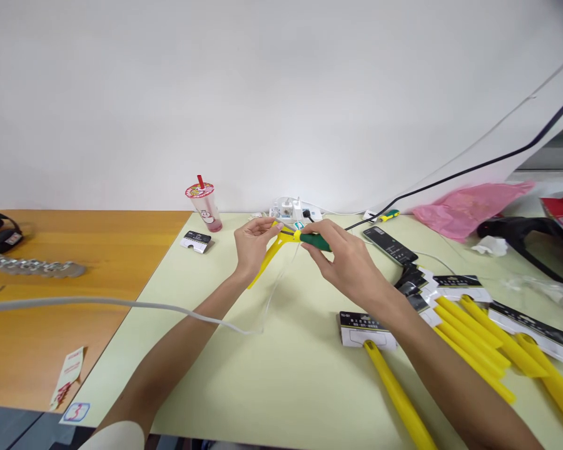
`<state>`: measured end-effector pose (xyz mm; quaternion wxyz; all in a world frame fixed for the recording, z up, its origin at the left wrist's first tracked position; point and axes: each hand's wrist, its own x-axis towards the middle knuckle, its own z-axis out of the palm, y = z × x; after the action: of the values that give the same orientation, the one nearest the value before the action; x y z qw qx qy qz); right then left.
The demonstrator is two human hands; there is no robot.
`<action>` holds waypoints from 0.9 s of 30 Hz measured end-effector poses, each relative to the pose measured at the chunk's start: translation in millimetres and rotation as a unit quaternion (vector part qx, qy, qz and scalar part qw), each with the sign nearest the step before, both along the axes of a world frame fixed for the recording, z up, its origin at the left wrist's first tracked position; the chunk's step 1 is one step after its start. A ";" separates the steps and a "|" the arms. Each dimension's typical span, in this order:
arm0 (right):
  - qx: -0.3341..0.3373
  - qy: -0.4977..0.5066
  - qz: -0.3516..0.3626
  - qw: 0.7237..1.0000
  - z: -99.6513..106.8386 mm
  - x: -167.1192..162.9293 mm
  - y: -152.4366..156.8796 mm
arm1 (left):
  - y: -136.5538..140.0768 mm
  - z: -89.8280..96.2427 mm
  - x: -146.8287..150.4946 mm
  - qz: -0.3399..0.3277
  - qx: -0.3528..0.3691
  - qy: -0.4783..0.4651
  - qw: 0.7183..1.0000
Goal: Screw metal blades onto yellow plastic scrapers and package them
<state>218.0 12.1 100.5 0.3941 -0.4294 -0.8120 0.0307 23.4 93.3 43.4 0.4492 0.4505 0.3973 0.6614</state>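
My left hand pinches the upper end of a thin yellow plastic strip, which slants down toward me above the table. In my right hand is a green-handled screwdriver with a yellow collar; its dark shaft points left and meets the top of the strip near my left fingertips. Exactly how the shaft and strip touch is too small to tell. Below my right forearm lies a long yellow piece beside a black-and-white header card.
More yellow pieces and cards lie at the right, near a phone and a pink plastic bag. A drink cup stands at the back left. A power strip sits by the wall. A white cable crosses in front of my left forearm.
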 end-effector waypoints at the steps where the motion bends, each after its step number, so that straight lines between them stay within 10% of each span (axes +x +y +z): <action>1: 0.005 -0.001 0.018 1.000 0.4 0.5 0.1 | 0.2 -0.9 0.3 -0.002 -0.004 -0.006 1.000; 27: -0.019 -0.085 0.013 0.996 1.2 5.7 8.7 | -9.7 -15.7 16.8 -0.053 -0.107 -0.040 0.992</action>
<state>223.6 20.9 101.6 0.3146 -0.4277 -0.8473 0.0146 40.2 83.5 27.6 0.5451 0.3934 0.4228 0.6077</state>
